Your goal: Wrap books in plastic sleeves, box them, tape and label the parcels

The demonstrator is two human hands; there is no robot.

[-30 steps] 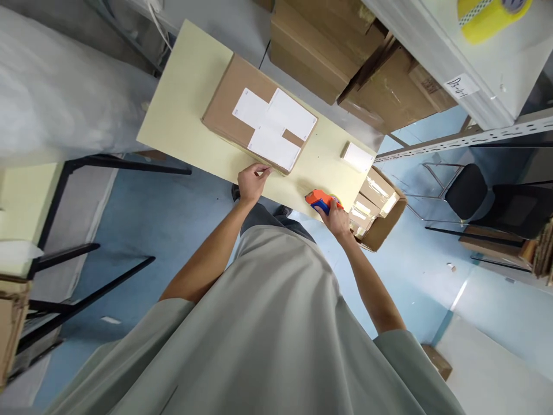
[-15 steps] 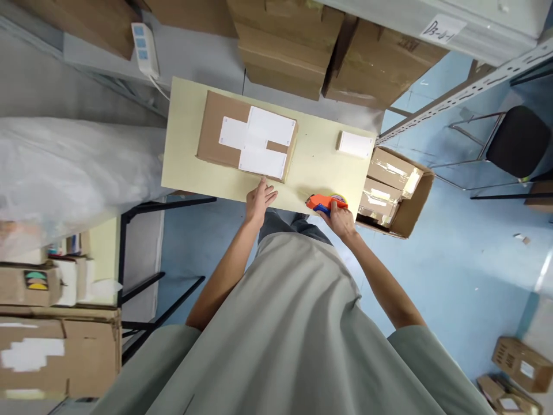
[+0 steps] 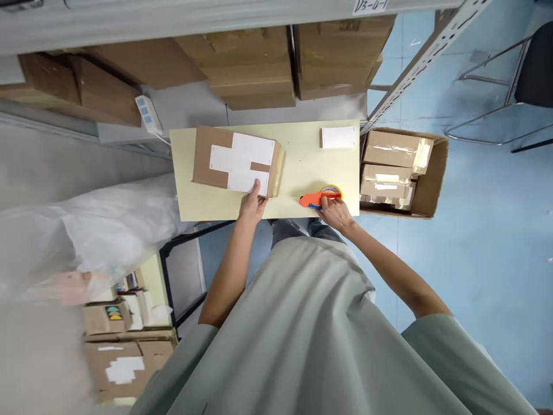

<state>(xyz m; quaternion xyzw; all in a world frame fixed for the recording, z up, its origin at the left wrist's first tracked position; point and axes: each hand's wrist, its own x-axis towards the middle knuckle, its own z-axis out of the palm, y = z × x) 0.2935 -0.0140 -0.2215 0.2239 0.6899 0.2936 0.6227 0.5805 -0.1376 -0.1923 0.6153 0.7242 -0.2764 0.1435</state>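
Observation:
A flat brown cardboard box (image 3: pixel 211 135) with white labels (image 3: pixel 242 155) stuck across its top is on the pale yellow table. Its right end, covered with tape, faces slightly up. My left hand (image 3: pixel 254 204) grips the box's near edge, thumb on a label and fingers at the side, partly hidden. In my right hand (image 3: pixel 336 212) is an orange and blue tape dispenser (image 3: pixel 311 199) with a yellow-rimmed roll, held by the table's near edge. A small stack of white labels (image 3: pixel 339 138) lies at the far right of the table.
The yellow table (image 3: pixel 302 167) stands against a shelf of large cartons (image 3: pixel 254 75). To its right, an open carton (image 3: pixel 432 178) holds several taped boxes. A power strip (image 3: pixel 149 114) sits behind on the left, near plastic wrapping (image 3: pixel 121 225). A black chair (image 3: pixel 536 69) stands far right.
My left hand has moved onto the box's near edge and taken hold of it; the box's taped right end now shows more. The tape dispenser stays in my right hand. The camera view has turned.

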